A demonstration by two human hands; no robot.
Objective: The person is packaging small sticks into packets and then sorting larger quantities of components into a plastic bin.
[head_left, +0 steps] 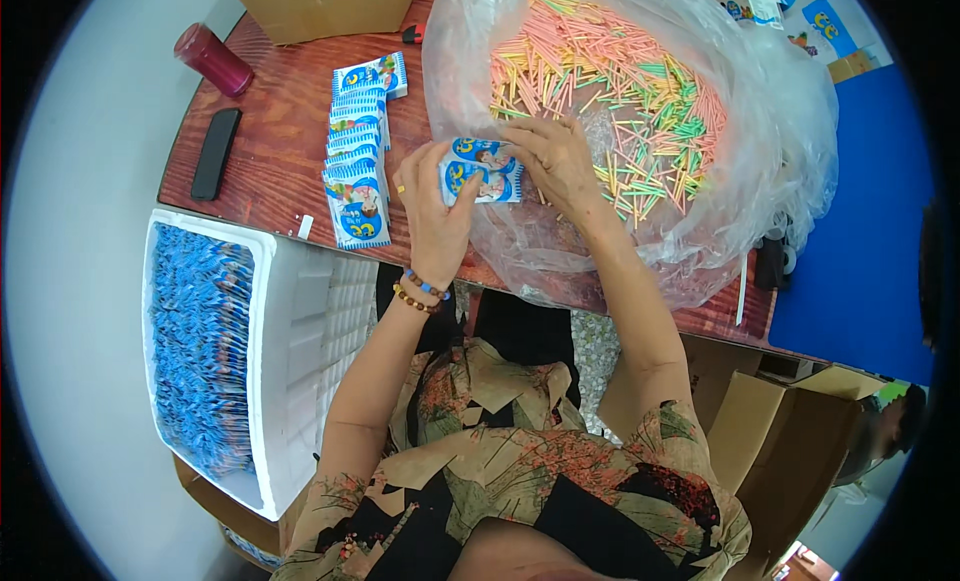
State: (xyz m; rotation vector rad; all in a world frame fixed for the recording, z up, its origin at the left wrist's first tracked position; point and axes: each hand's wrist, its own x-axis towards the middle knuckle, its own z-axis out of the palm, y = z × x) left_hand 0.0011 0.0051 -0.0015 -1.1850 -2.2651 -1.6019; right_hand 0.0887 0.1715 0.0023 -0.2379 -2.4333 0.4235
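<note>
Above the table's front edge, my left hand [436, 196] grips a small blue-and-white packet [500, 189], thumb across its front. Another packet of the same print shows just behind it, overlapping. At the packets' right edge, the thumb and fingers of my right hand [558, 164] are closed on the packet. Right beside lies a large clear plastic bag [790, 151], spread wide. Inside it are many thin pink, yellow and green sticks [690, 116]. Left of my left hand, a row of overlapping blue-and-white packets [358, 196] lies on the table.
The reddish wooden table [275, 111] also bears a dark red cup [213, 61], a black oblong case [216, 153] and a cardboard box [325, 6]. A white foam box [265, 361] full of blue packets stands at lower left. An open carton [780, 431] sits at lower right.
</note>
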